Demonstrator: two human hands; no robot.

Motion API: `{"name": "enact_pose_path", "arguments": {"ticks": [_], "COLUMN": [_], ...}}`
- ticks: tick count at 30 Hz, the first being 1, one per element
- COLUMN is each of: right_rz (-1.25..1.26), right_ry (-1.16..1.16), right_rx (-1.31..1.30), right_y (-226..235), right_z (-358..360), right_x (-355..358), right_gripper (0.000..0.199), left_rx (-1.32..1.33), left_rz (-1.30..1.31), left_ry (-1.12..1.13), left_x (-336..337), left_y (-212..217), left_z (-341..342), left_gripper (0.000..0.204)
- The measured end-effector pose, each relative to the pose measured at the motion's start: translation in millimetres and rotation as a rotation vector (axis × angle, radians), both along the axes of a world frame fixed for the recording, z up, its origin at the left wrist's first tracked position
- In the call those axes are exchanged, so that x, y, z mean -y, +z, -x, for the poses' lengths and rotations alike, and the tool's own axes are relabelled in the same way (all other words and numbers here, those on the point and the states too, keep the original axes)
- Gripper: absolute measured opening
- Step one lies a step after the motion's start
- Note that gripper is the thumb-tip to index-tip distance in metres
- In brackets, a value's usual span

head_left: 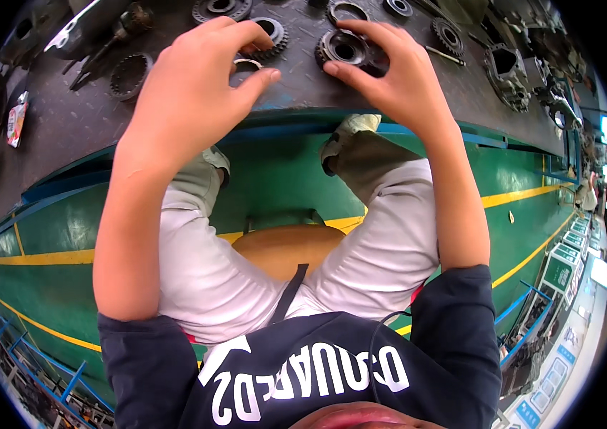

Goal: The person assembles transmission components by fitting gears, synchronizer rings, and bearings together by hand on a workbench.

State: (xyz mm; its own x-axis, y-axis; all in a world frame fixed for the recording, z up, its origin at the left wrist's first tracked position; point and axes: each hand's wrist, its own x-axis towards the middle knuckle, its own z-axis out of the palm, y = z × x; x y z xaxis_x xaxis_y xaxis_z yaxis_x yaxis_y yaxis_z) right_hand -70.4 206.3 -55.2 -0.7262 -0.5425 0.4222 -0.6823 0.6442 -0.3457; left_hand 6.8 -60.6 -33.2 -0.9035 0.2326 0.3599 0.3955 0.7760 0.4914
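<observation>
— Dark, chequer-patterned steel makes up the surface (74, 121) before us, edged in blue above a green floor (275, 179) with yellow lines. What are our hands on?

— Our left hand (189, 86) hovers over a thin metal ring (247, 64), fingers (257, 80) curled and apart, thumb just beside the ring (whether it touches, we cannot tell). Our right hand (396, 79) has its fingers spread around a dark gear hub (343, 48), thumb at its near edge.

— And nearby?

— More toothed gears (269, 32) lie beyond, a ring gear (128, 75) sits left, housings (507, 71) sit right. We sit on a wooden stool (282, 247).
</observation>
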Motion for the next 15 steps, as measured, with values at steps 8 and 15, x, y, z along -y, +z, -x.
{"name": "enact_pose_path", "arguments": {"ticks": [8,15], "right_rz": [0.159,0.286], "right_ry": [0.065,0.142], "right_rx": [0.181,0.127], "right_y": [18,12], "right_z": [2,2], "right_x": [5,0], "right_gripper": [0.044,0.045], "left_rx": [-0.156,-0.075], "left_rz": [0.077,-0.021], "left_ry": [-0.087,-0.131], "left_x": [-20,-40], "left_y": [-3,-6], "left_z": [16,25], "left_gripper": [0.032,0.054]}}
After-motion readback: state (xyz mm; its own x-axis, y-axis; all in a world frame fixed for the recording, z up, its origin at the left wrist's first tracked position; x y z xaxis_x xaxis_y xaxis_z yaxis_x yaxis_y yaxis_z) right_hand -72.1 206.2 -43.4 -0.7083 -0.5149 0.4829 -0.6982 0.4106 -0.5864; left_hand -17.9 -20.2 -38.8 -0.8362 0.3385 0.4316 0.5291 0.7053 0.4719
